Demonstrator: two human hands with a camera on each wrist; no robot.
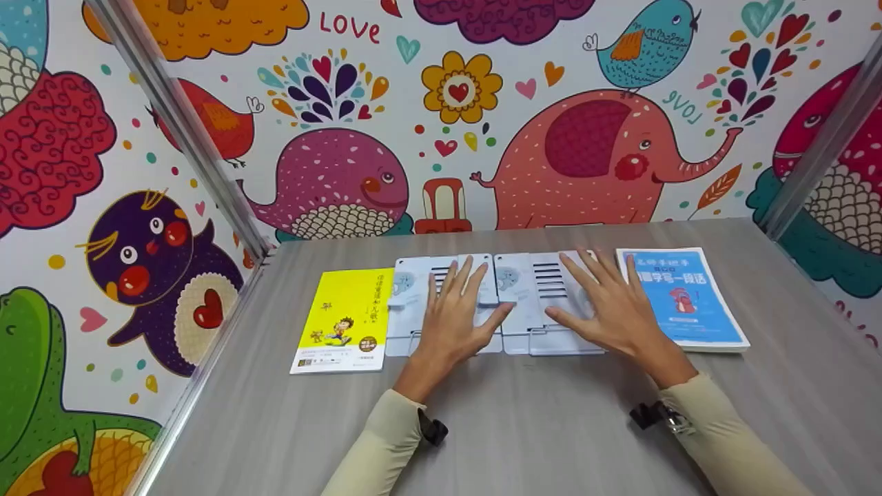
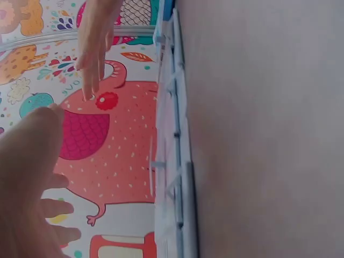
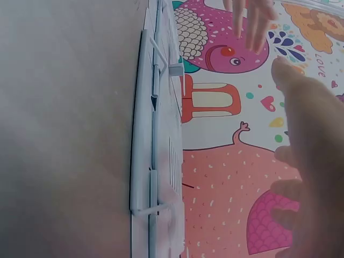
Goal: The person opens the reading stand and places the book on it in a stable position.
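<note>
Two flat pale-blue plastic panels with slots and wire legs, which look like folded book stands, lie side by side on the table. My left hand, fingers spread, hovers over the left stand and covers much of it. Above the right stand is my right hand, also spread, its outer fingers reaching toward the blue book. Both wrist views show the hands raised off the stands, the left hand and the right hand holding nothing.
A yellow book lies left of the stands, the blue one to their right. Grey wood-look table extends in front. A cartoon-printed wall stands behind, with metal posts at its corners.
</note>
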